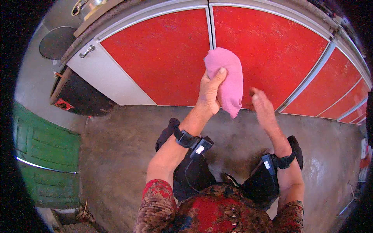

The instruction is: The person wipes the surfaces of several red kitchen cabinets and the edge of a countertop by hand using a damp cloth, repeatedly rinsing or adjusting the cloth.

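Observation:
My left hand (pixel 208 93) grips a folded pink cloth (pixel 231 78) by its left side, with the thumb laid over the top face. The bundle is long and rounded, and its lower end tapers to a gathered tip. It is held up in front of red cabinet doors (pixel 163 58). To the right of the cloth, apart from it, my right hand (pixel 263 106) is raised and slightly blurred. Nothing shows in that hand, and its fingers are partly bent toward the cloth. Each wrist wears a black strap with a small device.
A white cabinet door with a metal handle (pixel 87 51) stands left of the red ones. Nearby are a dark round lid (pixel 57 42) and a black curved container (pixel 84 93). A metal pot (pixel 90 8) sits on the counter. A green door (pixel 48 157) is at far left, above concrete floor (pixel 116 163).

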`<move>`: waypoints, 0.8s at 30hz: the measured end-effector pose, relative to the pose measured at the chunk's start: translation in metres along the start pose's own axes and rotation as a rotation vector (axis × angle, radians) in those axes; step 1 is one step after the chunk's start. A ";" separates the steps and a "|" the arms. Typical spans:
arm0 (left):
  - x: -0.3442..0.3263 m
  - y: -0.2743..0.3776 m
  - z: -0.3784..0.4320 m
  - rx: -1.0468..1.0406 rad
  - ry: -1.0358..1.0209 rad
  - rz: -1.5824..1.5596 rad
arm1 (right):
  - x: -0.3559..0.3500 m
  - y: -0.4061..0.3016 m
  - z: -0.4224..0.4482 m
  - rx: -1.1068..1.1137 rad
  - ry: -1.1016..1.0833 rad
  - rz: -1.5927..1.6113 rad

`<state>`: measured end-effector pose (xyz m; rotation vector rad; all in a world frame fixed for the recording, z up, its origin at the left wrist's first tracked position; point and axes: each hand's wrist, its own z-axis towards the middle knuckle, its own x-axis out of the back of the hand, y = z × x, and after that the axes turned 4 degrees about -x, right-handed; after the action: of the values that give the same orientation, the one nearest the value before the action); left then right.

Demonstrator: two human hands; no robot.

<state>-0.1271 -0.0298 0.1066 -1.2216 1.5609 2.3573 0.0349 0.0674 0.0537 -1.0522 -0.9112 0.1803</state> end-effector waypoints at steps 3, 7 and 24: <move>0.005 -0.008 -0.004 0.108 0.020 -0.129 | 0.004 -0.015 0.000 -0.203 0.061 0.536; -0.007 -0.017 -0.010 0.152 -0.061 -0.144 | -0.005 -0.037 -0.006 -0.279 -0.227 1.078; 0.001 -0.022 -0.020 -0.052 -0.084 0.317 | 0.012 -0.040 -0.013 -0.179 0.077 0.477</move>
<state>-0.1059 -0.0356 0.0858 -0.9266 1.7921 2.6123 0.0407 0.0441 0.0902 -1.4248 -0.6015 0.4574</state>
